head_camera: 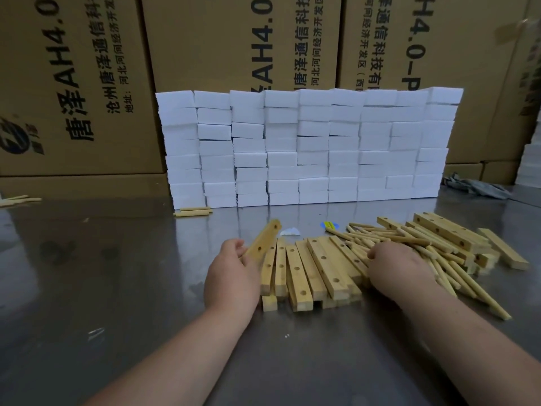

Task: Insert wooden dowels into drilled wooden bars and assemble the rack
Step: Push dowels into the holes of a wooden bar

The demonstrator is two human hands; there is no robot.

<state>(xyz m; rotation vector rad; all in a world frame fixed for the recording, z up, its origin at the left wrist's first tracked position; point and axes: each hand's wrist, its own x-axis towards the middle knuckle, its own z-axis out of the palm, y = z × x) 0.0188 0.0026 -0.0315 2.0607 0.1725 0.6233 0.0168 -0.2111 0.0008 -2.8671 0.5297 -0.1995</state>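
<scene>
Wooden bar (263, 241) — probably light, stiff — gripped at its lower end by the left hand (231, 276); the right hand (395, 266) lies among dowels (409, 240), grasp unclear.

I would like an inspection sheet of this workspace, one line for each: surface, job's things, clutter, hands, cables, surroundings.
Surface: shiny metal table.
Job's things: drilled bars side by side at centre; dowels piled to their right.
Clutter: paper scrap, yellow sticker, grey cloth at back right, stray dowels by the foam blocks.
Hands: left hand grips a raised bar; right hand rests on the dowels, fingers curled, grip unclear.
Cables: nothing seen.
Surroundings: stacked white foam blocks; printed cardboard boxes behind.
</scene>
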